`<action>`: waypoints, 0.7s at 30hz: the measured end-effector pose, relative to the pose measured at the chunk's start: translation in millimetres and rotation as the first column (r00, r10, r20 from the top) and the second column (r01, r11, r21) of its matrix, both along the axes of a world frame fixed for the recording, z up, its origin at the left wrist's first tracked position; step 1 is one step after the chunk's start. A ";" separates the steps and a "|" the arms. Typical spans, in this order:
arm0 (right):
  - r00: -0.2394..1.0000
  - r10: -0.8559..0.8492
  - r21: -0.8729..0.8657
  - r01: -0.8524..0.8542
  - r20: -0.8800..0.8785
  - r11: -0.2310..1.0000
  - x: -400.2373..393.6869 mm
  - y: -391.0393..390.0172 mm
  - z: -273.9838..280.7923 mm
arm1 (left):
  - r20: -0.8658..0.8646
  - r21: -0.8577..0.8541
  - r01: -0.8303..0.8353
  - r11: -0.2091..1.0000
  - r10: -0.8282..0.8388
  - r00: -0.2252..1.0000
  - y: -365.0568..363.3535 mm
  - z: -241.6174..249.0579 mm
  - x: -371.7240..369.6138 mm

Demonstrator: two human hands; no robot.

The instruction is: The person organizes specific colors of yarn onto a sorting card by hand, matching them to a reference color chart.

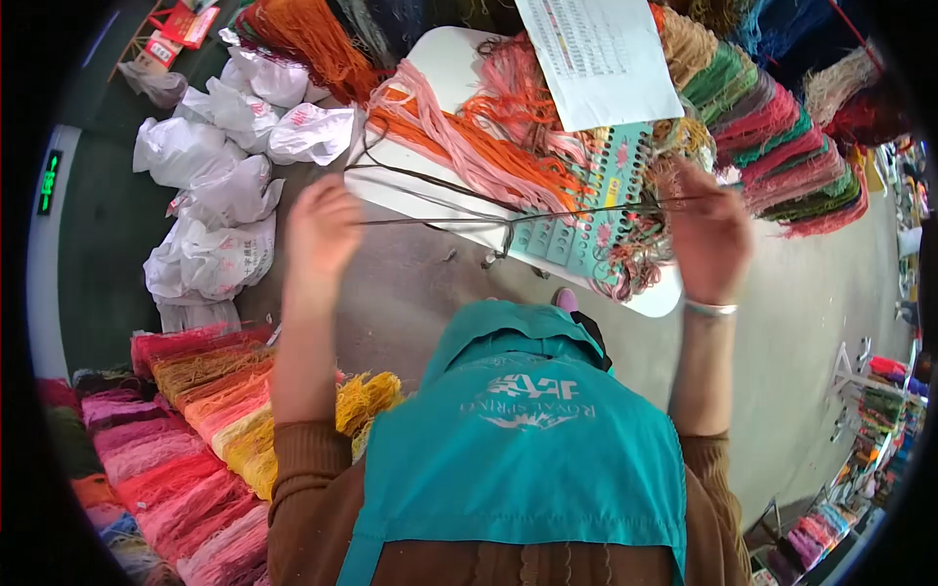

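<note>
Dark thread [440, 221] stretches between my two hands above the white table [449, 59]. My left hand [325, 227] is closed on one end, somewhat blurred. My right hand [705, 234] is raised at the other side, closed on the far end and also blurred. A short loose end hangs from the middle of the thread. Beneath it lie orange thread [430, 122], pink thread [459, 156] and a teal perforated card [606, 200] with round holes. More mixed thread hangs by the card's right edge, close to my right hand.
A printed sheet [601, 63] lies at the table's back. White plastic bags [220, 186] are piled to the left. Bundles of coloured yarn [186, 430] fill the lower left, and others [782, 146] hang at the upper right. A rack [860, 376] stands far right.
</note>
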State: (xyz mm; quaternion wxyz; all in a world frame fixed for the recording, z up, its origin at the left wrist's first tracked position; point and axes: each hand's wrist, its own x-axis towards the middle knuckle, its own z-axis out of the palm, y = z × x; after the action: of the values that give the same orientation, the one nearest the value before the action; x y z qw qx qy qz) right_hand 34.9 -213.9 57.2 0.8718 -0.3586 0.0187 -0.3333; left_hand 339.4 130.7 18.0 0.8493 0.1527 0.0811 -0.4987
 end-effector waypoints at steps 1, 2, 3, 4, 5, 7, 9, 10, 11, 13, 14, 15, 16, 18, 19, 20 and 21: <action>0.988 -0.117 0.257 0.140 -0.105 0.956 -30.7 -12.8 11.8 | -0.026 -0.008 -0.064 0.998 0.064 0.998 22.3 6.3 16.7; 0.986 0.035 0.319 -0.086 0.162 0.944 -62.4 -46.5 -3.3 | 0.040 -0.048 -0.077 0.996 0.079 0.996 56.3 -4.9 40.5; 0.996 -0.018 0.370 -0.015 0.085 0.929 -95.7 -67.1 -1.7 | 0.172 0.057 -0.138 0.989 0.127 0.977 96.7 -18.2 66.9; 0.987 -0.151 0.238 0.158 -0.048 0.958 -133.2 -86.4 -8.8 | 0.234 0.276 -0.337 0.900 0.277 0.932 139.0 -30.6 94.0; 0.955 -0.257 0.198 0.283 -0.146 0.939 -172.6 -106.1 -15.8 | 0.278 0.405 -0.447 0.797 0.359 0.891 174.2 -35.4 112.9; 0.821 -0.451 0.133 0.520 -0.350 0.844 -259.8 -150.3 -33.8 | 0.358 0.538 -0.584 0.608 0.462 0.811 257.1 -51.7 154.8; 0.554 -0.629 -0.077 0.714 -0.546 0.696 -347.0 -189.4 -45.6 | 0.485 0.648 -0.676 0.350 0.494 0.721 308.7 -56.0 178.5; 0.378 -0.674 -0.189 0.770 -0.635 0.610 -385.8 -206.3 -44.3 | 0.588 0.692 -0.709 0.133 0.465 0.661 322.2 -51.1 183.7; 0.109 -0.726 -0.381 0.793 -0.679 0.476 -413.5 -220.3 -39.3 | 0.652 0.644 -0.762 0.073 0.468 0.596 361.0 -53.4 201.4; -0.059 -0.751 -0.464 0.817 -0.657 0.342 -518.5 -276.2 -40.5 | 0.803 0.592 -0.751 -0.292 0.296 0.517 360.2 -32.5 197.7; -0.171 -0.740 -0.531 0.799 -0.651 0.282 -541.2 -280.1 -20.3 | 0.837 0.494 -0.656 -0.570 0.107 0.537 353.5 -12.7 194.0; -0.264 -0.782 -0.664 0.708 -0.565 0.241 -571.1 -299.8 -3.4 | 0.852 0.397 -0.705 -0.588 -0.051 0.521 341.9 2.9 189.2; -0.297 -0.784 -0.702 0.673 -0.545 0.233 -596.0 -318.0 11.4 | 0.846 0.296 -0.754 -0.587 -0.206 0.492 330.0 17.1 185.8; -0.354 -0.843 -0.789 0.601 -0.406 0.129 -518.2 -285.8 46.9 | 0.949 0.315 -0.933 -0.172 0.040 0.313 371.8 -6.1 235.2; -0.379 -0.863 -0.826 0.559 -0.333 0.073 -479.9 -271.2 65.3 | 0.911 0.403 -0.915 -0.020 0.099 0.400 366.4 -15.1 246.5; -0.224 -0.908 -0.830 0.523 -0.354 0.195 -426.7 -246.8 72.3 | 0.860 0.472 -0.871 0.137 0.143 0.489 338.5 -18.9 243.8; -0.060 -0.921 -0.825 0.470 -0.384 0.313 -365.8 -217.3 81.4 | 0.793 0.518 -0.802 0.298 0.185 0.581 290.7 -19.8 220.2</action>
State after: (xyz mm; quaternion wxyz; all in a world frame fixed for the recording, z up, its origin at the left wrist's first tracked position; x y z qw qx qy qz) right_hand -330.9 -431.2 138.6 0.2916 -0.5854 0.5553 -0.5137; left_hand 559.5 421.5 -1.8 0.7465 0.6596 0.0880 0.0003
